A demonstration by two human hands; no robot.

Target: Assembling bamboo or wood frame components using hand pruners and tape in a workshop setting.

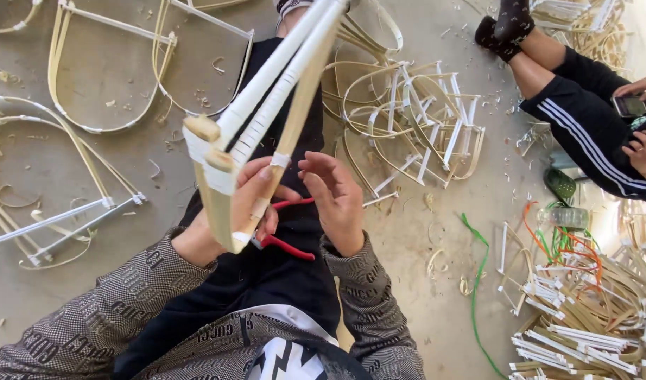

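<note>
Your left hand (249, 200) grips bamboo frame (267, 105) plus red-handled pliers (288, 243) over lap. Right hand (333, 200) open, fingers loose, just beside frame. Finished frames (407, 119) piled ahead — another person's legs (569, 91) far right.

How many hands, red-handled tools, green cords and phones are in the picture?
Hands: 4, namely the left hand, the right hand and another person's two hands
Red-handled tool: 1
Green cord: 1
Phone: 1
Total: 7
</note>
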